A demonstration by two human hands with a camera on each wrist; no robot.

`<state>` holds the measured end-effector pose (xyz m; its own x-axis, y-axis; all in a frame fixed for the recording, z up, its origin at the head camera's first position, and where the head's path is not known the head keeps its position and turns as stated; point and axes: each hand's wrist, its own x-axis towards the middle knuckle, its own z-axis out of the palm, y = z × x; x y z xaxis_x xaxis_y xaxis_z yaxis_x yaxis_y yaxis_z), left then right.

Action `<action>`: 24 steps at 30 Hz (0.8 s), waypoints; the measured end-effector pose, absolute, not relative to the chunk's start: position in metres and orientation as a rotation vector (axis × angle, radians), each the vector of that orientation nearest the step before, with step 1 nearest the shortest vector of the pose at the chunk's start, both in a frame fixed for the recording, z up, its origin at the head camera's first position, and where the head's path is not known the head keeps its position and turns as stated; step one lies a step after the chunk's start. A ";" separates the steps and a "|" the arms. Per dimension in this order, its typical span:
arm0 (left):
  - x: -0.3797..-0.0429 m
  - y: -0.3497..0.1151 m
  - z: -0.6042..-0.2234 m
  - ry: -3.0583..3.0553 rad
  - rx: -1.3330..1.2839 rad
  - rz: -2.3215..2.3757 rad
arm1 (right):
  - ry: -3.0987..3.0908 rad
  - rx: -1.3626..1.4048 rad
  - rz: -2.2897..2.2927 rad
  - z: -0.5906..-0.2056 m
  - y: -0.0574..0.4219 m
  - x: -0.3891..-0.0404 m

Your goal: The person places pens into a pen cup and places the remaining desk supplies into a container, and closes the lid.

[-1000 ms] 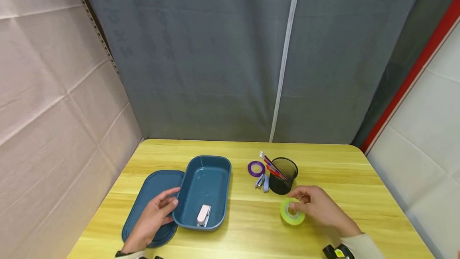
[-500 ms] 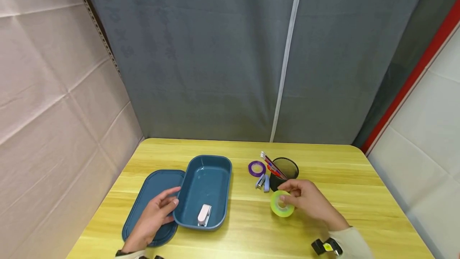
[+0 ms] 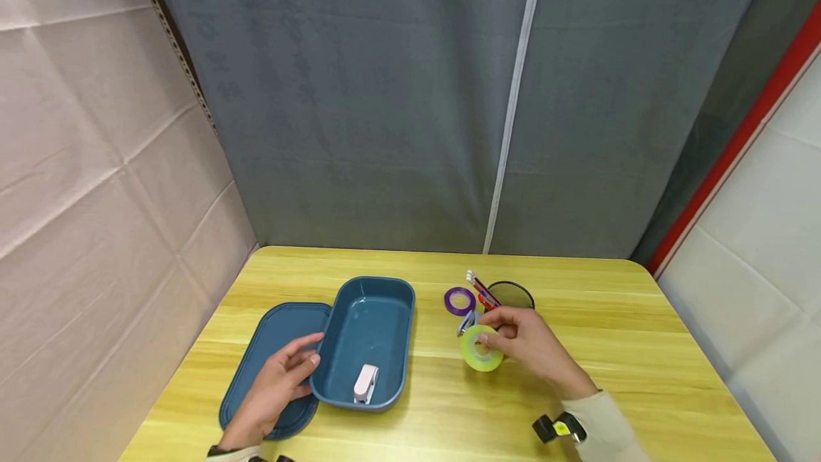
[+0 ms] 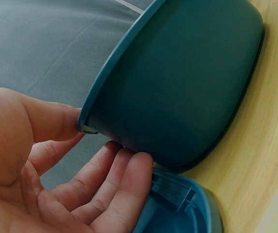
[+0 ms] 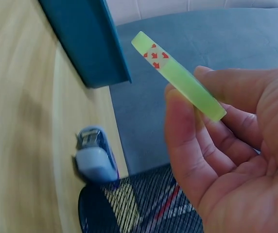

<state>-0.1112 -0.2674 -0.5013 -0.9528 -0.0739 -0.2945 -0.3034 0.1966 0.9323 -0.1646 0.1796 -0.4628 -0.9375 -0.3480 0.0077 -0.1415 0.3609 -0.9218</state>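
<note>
My right hand (image 3: 529,344) pinches a yellow-green roll of tape (image 3: 479,357) between thumb and fingers, raised above the table. The right wrist view shows the tape roll (image 5: 178,77) edge-on, with red arrows on it. My left hand (image 3: 276,387) holds the near-left edge of a blue plastic box (image 3: 365,326), thumb at the rim and fingers against the outer wall (image 4: 173,87). A small white stapler (image 3: 365,383) lies in the box. Beneath the left hand is the box's blue lid (image 3: 282,326), flat on the table.
Behind the right hand stands a black mesh pen cup (image 3: 511,294) holding pencils (image 3: 482,289) and something red. A purple tape roll (image 3: 459,301) and a blue-lavender stapler (image 3: 467,323) lie beside it. The wooden table (image 3: 596,319) ends at a grey curtain (image 3: 378,127).
My right hand has carried the tape roll left toward the box, passing in front of the pen cup and partly covering the blue-lavender stapler. The left hand stays at the box.
</note>
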 end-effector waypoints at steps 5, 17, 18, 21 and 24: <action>-0.111 -0.267 -0.500 2.287 -0.365 1.838 | 2.411 -0.475 -1.660 -0.457 0.167 -0.170; -0.111 -0.266 -0.499 2.287 -0.385 1.844 | 2.413 -0.546 -1.694 -0.452 0.141 -0.177; -0.111 -0.266 -0.498 2.288 -0.389 1.842 | 2.403 -0.554 -1.703 -0.451 0.139 -0.178; -0.111 -0.266 -0.498 2.291 -0.390 1.837 | 2.384 -0.572 -1.723 -0.451 0.132 -0.179; -0.111 -0.266 -0.498 2.292 -0.388 1.832 | 2.368 -0.581 -1.745 -0.451 0.124 -0.181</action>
